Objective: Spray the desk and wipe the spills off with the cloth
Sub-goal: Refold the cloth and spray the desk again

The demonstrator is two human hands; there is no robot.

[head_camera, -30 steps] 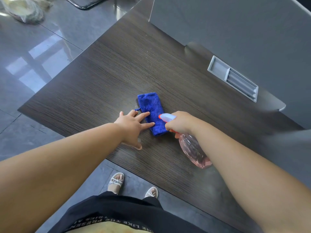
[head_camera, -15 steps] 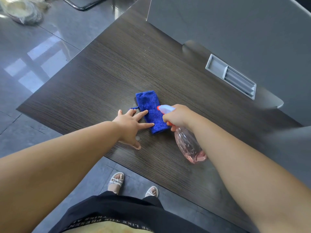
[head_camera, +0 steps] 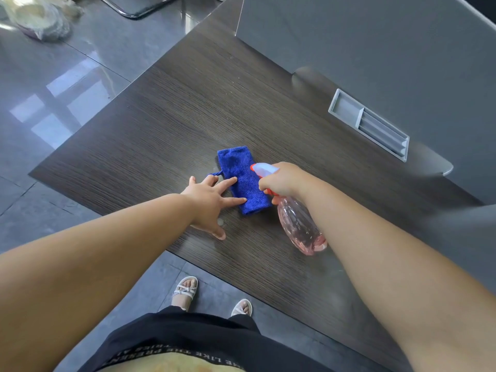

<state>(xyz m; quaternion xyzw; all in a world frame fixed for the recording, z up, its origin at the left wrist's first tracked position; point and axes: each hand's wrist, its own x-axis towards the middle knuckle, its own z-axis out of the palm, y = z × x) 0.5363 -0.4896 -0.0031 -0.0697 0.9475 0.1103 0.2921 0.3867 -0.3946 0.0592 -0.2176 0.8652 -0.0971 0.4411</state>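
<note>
**Cloth pinned, sprayer raised near the desk's front edge**

Closest in, two sandalled feet (head_camera: 185,291) stand on the floor just below the near edge of the desk (head_camera: 161,124). Above that edge the left hand (head_camera: 209,200) lies flat with its fingers spread. Two fingertips rest on the left side of the blue cloth (head_camera: 241,175), and the thumb points back toward the near edge. A small pale drop (head_camera: 220,222) sits on the wood just beside that thumb. The right hand (head_camera: 281,181) is curled round the neck of the pink spray bottle (head_camera: 298,224). The bottle is tilted, base toward the near edge and nozzle out over the cloth. I cannot tell whether the base touches the desk. The cloth lies folded, a little in from the near edge and roughly midway along it. Farther back a grey cable slot (head_camera: 369,124) is set into the desk beside the partition (head_camera: 375,49) at the far edge.

Risks, as I judge them:
- With the nozzle over the cloth, a squeeze may soak the fabric instead of the wood.
- Two fingertips give a weak hold, so the cloth could bunch or slide.
- A stroke toward the near edge could push liquid onto the floor by the feet.

Count: two hands, one cloth, one bottle, one drop I can make out, one cable slot.
</note>
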